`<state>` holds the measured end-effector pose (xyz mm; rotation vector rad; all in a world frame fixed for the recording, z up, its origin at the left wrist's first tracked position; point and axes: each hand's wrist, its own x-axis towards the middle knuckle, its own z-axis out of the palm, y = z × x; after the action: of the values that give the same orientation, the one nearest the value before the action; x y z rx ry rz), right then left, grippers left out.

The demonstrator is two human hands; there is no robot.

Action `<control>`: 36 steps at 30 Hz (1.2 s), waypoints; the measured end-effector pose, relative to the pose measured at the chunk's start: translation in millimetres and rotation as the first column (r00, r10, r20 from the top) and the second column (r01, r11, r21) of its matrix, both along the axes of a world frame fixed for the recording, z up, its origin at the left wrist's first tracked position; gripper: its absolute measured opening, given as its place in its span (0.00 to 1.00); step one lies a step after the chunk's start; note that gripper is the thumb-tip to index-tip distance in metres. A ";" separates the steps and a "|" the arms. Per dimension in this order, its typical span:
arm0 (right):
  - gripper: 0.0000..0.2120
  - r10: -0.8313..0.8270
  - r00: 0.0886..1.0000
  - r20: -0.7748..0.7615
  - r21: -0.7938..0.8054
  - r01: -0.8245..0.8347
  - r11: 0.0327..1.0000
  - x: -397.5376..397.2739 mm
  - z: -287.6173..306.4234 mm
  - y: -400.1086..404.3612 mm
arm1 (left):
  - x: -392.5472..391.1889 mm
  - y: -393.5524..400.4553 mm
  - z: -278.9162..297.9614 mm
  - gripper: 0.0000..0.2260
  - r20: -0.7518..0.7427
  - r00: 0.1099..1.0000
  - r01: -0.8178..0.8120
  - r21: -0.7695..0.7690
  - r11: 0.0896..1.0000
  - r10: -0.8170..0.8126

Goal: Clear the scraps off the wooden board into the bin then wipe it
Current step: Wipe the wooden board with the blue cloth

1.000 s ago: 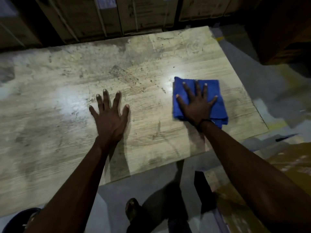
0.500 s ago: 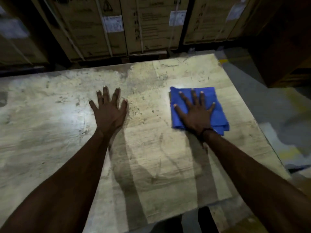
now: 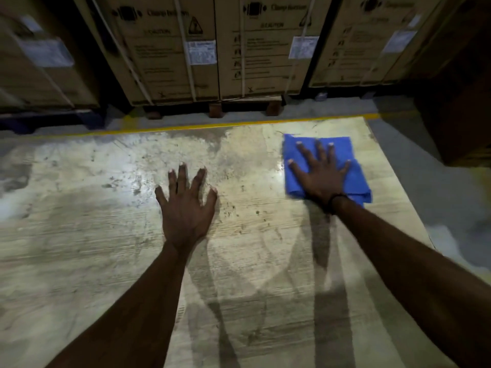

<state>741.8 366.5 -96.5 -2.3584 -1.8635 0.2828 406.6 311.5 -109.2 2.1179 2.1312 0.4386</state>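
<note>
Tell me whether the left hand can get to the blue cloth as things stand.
Probably yes. The left hand lies flat on the wooden board, and only bare board separates it from the blue cloth. But the right hand presses flat on the cloth, covering much of it.

Head view, forward-down, close over wooden board (image 3: pixel 252 274)

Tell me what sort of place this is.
Probably a warehouse or storeroom: strapped cardboard boxes with shipping labels stand on pallets behind a yellow floor line, beyond the wooden board being wiped.
</note>
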 end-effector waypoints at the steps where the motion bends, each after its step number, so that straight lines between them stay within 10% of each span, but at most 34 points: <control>1: 0.34 -0.088 0.996 -0.015 -0.031 0.088 0.996 15.7 4.2 9.8 | 0.7 -0.1 -0.1 0.29 -0.006 1.000 -0.004 0.007 1.000 0.004; 5: 0.36 -0.189 0.981 -0.038 -0.036 0.187 0.982 -6.8 5.2 35.9 | 0.0 1.2 -0.3 0.30 -0.009 1.000 -0.006 0.003 1.000 0.006; 12: 0.34 0.399 0.917 -0.016 0.044 -0.398 0.916 -139.7 -8.0 21.8 | -2.2 2.1 4.5 0.30 0.031 0.999 -0.007 -0.013 1.000 0.008; 21: 0.35 -0.206 0.977 -0.051 -0.027 0.205 0.978 -38.2 3.3 68.1 | 0.6 2.2 10.8 0.29 0.045 0.999 -0.020 -0.045 0.999 0.022; 29: 0.34 0.385 0.923 -0.018 0.070 -0.382 0.921 -137.0 -4.2 30.5 | 0.1 1.9 11.8 0.29 0.048 0.999 -0.018 -0.019 1.000 0.019; 36: 0.35 -0.019 0.997 -0.069 0.022 0.021 1.000 -45.1 3.1 66.2 | 2.2 -0.2 15.0 0.28 0.045 0.999 -0.022 -0.041 0.999 0.024</control>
<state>696.7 432.7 -93.5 -2.3206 -1.8020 0.3345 408.8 311.3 -94.2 2.0438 2.1228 0.4378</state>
